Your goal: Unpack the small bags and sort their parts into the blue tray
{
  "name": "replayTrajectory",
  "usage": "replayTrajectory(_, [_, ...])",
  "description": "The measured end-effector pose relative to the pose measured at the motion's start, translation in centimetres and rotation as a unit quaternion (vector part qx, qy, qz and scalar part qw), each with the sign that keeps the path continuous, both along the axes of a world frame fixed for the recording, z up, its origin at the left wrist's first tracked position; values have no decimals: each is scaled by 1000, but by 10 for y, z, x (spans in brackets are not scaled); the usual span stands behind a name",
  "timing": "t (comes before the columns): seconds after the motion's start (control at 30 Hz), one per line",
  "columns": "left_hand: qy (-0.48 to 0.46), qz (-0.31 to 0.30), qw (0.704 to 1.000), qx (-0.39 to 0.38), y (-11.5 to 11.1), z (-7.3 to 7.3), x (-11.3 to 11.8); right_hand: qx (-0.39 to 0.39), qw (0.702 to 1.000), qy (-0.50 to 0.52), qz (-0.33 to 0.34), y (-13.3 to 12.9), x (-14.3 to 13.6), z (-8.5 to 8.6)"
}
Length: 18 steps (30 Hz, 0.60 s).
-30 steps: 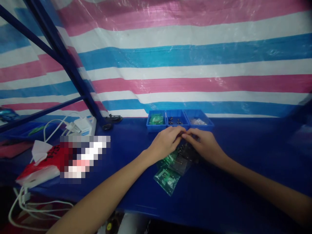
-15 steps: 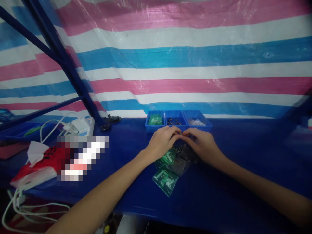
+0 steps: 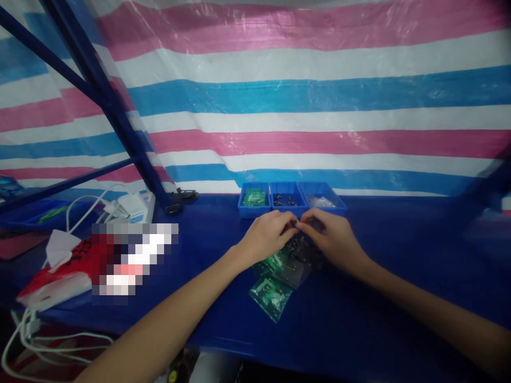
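Observation:
My left hand (image 3: 272, 229) and my right hand (image 3: 329, 234) meet fingertip to fingertip above the table, just in front of the blue bins. Both are closed in a pinch; whatever lies between the fingertips is too small to name. Beneath them is a pile of small clear plastic bags, among them a green bag (image 3: 271, 298) nearest me and a dark, greyish bag (image 3: 290, 271) with thin yellowish pieces showing. Several small dark screw-like parts (image 3: 298, 244) lie on the pile, partly hidden by my fingers.
Three joined blue bins hold green packets (image 3: 255, 197), dark small parts (image 3: 285, 200) and clear bags (image 3: 321, 202). To the left lie a red tissue pack (image 3: 64, 271), a power strip (image 3: 146, 207) with white cables and a blurred-out bright object. A blue metal frame (image 3: 107, 106) rises there.
My hands stay pinched together at nearly the same spot, with the fingers shifting only slightly. The whole view has tilted a little; the bags and bins are unmoved.

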<state>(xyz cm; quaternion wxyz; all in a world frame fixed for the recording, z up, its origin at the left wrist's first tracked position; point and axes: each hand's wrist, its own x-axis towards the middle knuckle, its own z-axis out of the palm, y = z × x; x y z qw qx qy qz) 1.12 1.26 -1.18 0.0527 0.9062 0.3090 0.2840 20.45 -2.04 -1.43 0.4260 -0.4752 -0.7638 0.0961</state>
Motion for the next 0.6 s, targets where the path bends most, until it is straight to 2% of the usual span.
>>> replayTrajectory(0.17, [45,8,998,41,-2,4,-2,-15,1000,16,17,0,-1,-2])
replayTrajectory(0.33, [63,24,996,63,1,3,-3,12,1000,-2,21,2,0,-3])
replayTrajectory(0.6, [69,42,995,60,-2,5,-1,30,998,-59,23,4,1,-3])
